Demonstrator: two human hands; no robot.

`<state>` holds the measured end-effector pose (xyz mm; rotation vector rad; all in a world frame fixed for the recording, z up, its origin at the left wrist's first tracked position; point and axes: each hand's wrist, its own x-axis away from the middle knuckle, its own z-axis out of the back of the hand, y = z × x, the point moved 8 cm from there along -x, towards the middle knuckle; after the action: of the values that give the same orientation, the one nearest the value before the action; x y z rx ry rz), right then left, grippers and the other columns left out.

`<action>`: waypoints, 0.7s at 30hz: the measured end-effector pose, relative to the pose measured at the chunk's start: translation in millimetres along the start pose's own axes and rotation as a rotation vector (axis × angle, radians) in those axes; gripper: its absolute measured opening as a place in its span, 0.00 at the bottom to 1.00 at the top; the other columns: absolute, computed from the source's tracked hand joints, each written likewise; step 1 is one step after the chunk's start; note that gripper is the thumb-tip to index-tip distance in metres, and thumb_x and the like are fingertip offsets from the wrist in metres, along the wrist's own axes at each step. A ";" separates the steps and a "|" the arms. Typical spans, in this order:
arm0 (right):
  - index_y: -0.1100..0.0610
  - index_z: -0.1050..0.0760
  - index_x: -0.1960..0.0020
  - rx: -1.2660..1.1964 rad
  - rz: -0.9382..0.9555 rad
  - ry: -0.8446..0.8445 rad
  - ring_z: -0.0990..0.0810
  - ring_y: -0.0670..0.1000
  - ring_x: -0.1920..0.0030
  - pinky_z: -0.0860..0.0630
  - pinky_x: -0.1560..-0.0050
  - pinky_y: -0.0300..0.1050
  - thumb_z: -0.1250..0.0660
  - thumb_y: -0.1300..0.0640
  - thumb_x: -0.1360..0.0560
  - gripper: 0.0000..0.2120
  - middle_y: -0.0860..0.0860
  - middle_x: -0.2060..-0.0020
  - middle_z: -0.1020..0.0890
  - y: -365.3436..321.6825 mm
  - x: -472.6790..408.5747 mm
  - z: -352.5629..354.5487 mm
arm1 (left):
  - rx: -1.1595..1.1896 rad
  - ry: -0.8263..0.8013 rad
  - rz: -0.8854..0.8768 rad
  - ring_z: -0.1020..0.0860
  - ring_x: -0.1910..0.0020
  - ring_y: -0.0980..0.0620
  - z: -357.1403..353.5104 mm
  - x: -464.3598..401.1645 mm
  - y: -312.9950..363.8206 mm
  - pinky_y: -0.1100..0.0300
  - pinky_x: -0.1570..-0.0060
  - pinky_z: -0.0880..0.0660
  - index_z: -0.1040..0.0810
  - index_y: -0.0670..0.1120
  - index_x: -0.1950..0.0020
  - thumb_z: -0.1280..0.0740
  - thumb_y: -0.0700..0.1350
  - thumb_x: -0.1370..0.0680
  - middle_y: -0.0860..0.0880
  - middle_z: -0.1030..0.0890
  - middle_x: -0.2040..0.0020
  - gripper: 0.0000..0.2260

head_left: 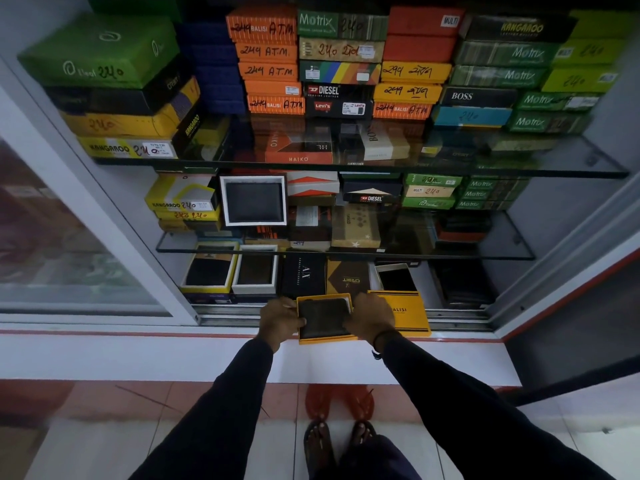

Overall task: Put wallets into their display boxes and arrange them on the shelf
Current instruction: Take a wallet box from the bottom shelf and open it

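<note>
Head view: dark wallet (323,318) seated in open yellow box (325,339), held at cabinet sill (138,329) — below lowest glass shelf (346,252). Box gripped by left hand (280,322), fingers curled on left wall. Wallet pressed by right hand (370,320), fingers bent over its right edge. Yellow lid (408,313) right of box. Risk: wallet left cocked on rim — lid could jam.

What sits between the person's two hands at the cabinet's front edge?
In the head view, an open yellow box holding a dark wallet, gripped by left hand and right hand.
</note>
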<state>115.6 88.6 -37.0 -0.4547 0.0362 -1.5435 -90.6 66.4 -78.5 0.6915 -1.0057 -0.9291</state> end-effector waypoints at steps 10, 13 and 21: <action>0.53 0.27 0.35 -0.096 0.023 -0.200 0.20 0.56 0.41 0.20 0.41 0.52 0.25 0.46 0.32 0.28 0.53 0.41 0.19 -3.7 -19.6 -22.4 | -0.073 -0.375 -0.165 0.21 0.45 0.47 -19.0 4.6 2.5 0.67 0.60 0.20 0.34 0.52 0.31 0.19 0.27 0.39 0.57 0.22 0.48 0.44; 0.54 0.25 0.37 -0.135 -0.019 -0.227 0.20 0.55 0.42 0.20 0.42 0.51 0.21 0.47 0.36 0.31 0.53 0.42 0.19 0.3 -24.0 -23.7 | -0.156 -0.364 -0.262 0.21 0.42 0.44 -20.1 4.2 3.9 0.56 0.54 0.16 0.29 0.48 0.29 0.19 0.28 0.40 0.55 0.22 0.46 0.43; 0.51 0.27 0.56 -0.311 -0.026 -0.139 0.23 0.51 0.51 0.25 0.59 0.42 0.16 0.49 0.45 0.25 0.49 0.52 0.21 3.7 -25.8 -13.8 | -0.199 -0.381 -0.287 0.24 0.34 0.43 -22.6 0.5 2.5 0.42 0.42 0.18 0.32 0.45 0.26 0.18 0.30 0.40 0.45 0.24 0.33 0.46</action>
<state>113.8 109.8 -57.4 -0.8106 0.1642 -1.5335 -68.9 68.7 -85.0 0.5069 -1.1446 -1.4304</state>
